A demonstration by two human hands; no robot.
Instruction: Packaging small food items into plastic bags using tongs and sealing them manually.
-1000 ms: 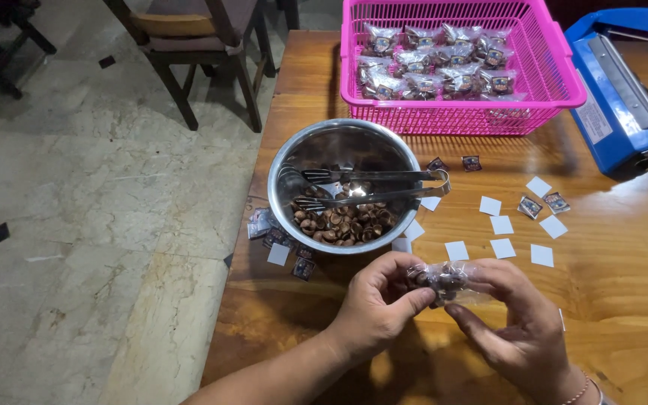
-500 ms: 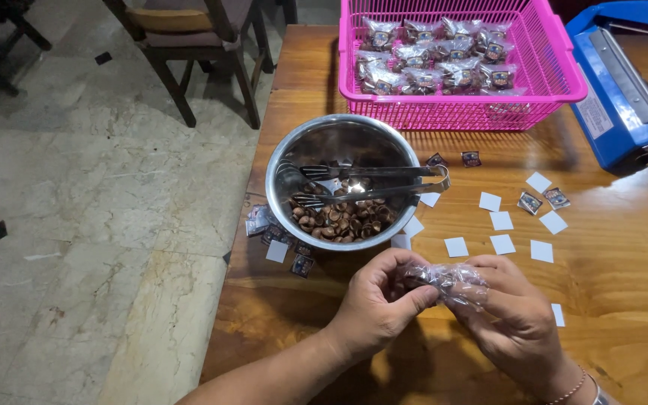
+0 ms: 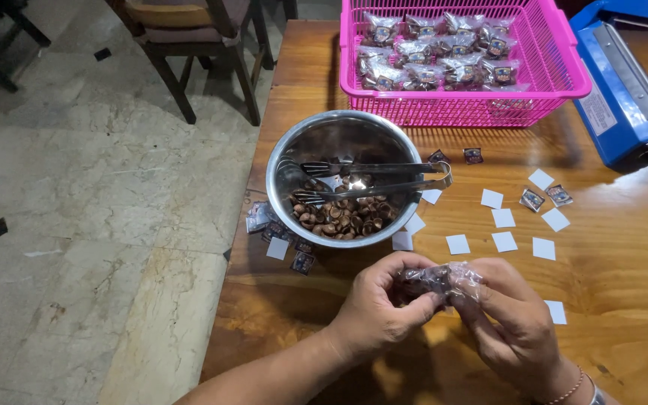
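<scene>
A person's left hand (image 3: 384, 304) and right hand (image 3: 511, 319) pinch between them a small clear plastic packet (image 3: 438, 279) filled with brown pieces, held just above the wooden surface (image 3: 624, 247) and just in front of a steel bowl (image 3: 343, 176). Both hands are closed on the packet: the left thumb and fingers grip one end, while the right fingers fold over the other end, hiding how its mouth lies.

The bowl holds more of the same brown pieces, with metal tongs (image 3: 373, 180) resting across it, the handle end over its right rim. Behind the bowl stands a pink basket (image 3: 556, 71) with finished packets (image 3: 433, 56) heaped inside. To the bowl's right, small white paper squares (image 3: 502, 240) and a few printed labels (image 3: 545, 197) are scattered over the surface; more labels (image 3: 275, 229) lie at the bowl's left foot, near the surface's edge. A blue heat sealer (image 3: 624, 90) sits to the right of the basket. A wooden chair (image 3: 189, 37) stands on the stone floor (image 3: 76, 225), well left of the bowl.

The risks here look slight but real: if the thin film is twisted too hard or the grip slackens, the packet could split or gape and drop its pieces onto the surface. A careless wrist might also brush the nearest white squares out of place.
</scene>
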